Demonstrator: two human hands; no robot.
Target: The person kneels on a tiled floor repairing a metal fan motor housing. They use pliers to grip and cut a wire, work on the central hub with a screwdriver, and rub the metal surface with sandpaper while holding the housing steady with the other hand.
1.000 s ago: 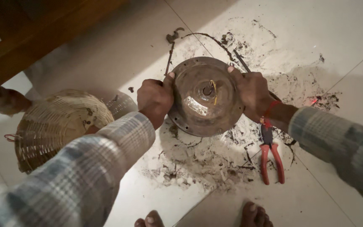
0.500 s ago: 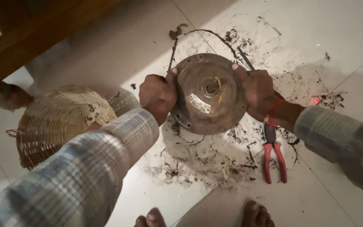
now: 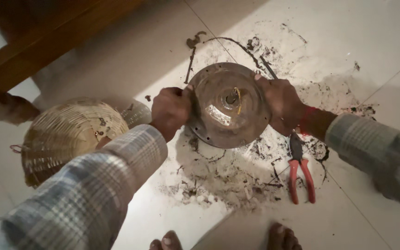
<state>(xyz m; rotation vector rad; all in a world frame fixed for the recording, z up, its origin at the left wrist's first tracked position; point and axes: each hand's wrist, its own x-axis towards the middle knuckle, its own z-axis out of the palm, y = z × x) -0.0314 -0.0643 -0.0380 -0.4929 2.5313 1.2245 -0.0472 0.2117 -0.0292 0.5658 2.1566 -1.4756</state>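
Tarnished grey-brown metal, the round dished disc with a small central hub (image 3: 229,105) looks rigid, fairly heavy and grimy, so its opposite rim edges seem the surest hold. It is held above the white tiled floor (image 3: 371,41) and its patch of dark debris (image 3: 237,171). The left hand (image 3: 171,110) and right hand (image 3: 281,103) are closed on those edges, both forearms reaching forward; red-handled pliers (image 3: 299,169) lie just below-right of the disc, a woven straw basket (image 3: 68,136) to its left.

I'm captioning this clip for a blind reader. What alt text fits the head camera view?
Two hands, left hand and right hand, grip opposite edges of a round, grimy metal disc above a white tiled floor strewn with dark debris. Red-handled pliers lie at right, a woven basket at left.
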